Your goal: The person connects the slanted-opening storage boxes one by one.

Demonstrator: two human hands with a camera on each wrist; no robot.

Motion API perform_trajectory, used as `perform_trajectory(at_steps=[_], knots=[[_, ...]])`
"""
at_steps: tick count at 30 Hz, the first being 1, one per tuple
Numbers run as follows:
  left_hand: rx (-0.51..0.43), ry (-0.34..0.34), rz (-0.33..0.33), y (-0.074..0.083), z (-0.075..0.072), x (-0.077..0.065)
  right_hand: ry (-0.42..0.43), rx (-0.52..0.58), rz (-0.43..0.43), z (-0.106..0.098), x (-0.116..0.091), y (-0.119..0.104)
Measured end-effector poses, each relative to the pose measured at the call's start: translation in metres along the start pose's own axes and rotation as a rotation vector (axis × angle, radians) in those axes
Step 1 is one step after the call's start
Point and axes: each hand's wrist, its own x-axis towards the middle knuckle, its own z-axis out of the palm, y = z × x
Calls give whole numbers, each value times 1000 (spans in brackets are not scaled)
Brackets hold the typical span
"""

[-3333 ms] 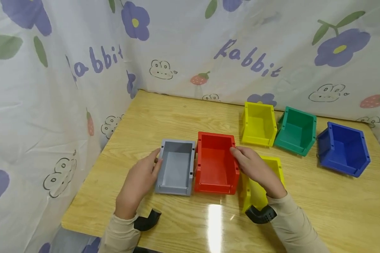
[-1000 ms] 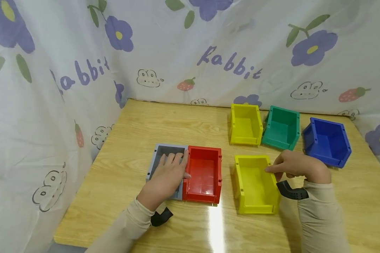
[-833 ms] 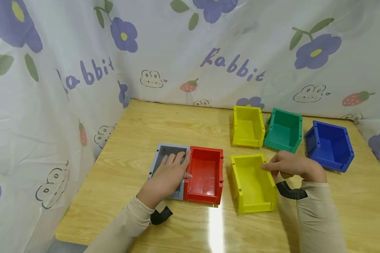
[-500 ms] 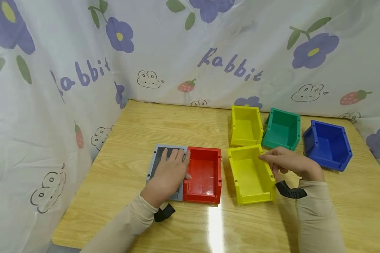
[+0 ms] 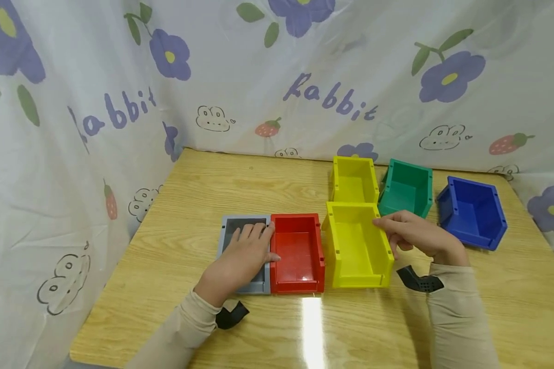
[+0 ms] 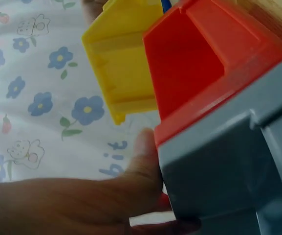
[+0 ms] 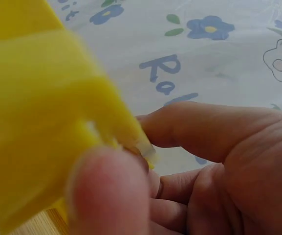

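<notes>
A grey bin [image 5: 245, 223] and a red bin [image 5: 297, 256] stand side by side, walls touching. My left hand [image 5: 237, 259] lies across the grey one, fingers inside it and thumb over the red wall, pinching the adjoining walls; its palm hides much of the grey interior. With thumb and fingers, my right hand [image 5: 417, 233] pinches the right wall of a yellow bin [image 5: 357, 246], which appears raised and covers the front of another yellow bin [image 5: 353, 179] behind. In the right wrist view the held yellow bin [image 7: 38, 107] is blurred between thumb and fingers.
A green bin [image 5: 406, 187] and a blue bin [image 5: 473, 212] stand at the back right of the wooden table [image 5: 240, 179]. Behind and on the left hangs a patterned curtain [image 5: 240, 66]. The table's left edge lies beyond the grey bin.
My left hand has gone from the grey bin's outer side to the adjoining walls. My right hand has left the red bin, taken the front yellow bin and brought it up and left.
</notes>
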Motion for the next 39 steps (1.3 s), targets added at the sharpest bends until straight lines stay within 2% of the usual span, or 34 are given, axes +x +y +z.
perform_trajectory(at_steps=[9, 20, 32, 36, 39], knots=[[-75, -25, 47, -12, 4, 4, 14, 8, -8, 1, 1, 2], [-83, -8, 42, -14, 7, 4, 53, 3, 55, 4, 0, -3], [-75, 0, 52, -14, 7, 3, 51, -4, 57, 6, 3, -5], [-68, -6, 63, -14, 7, 3, 66, -24, 70, 8, 3, -7], [-53, -30, 38, -13, 5, 2, 68, -47, 78, 9, 1, -7]])
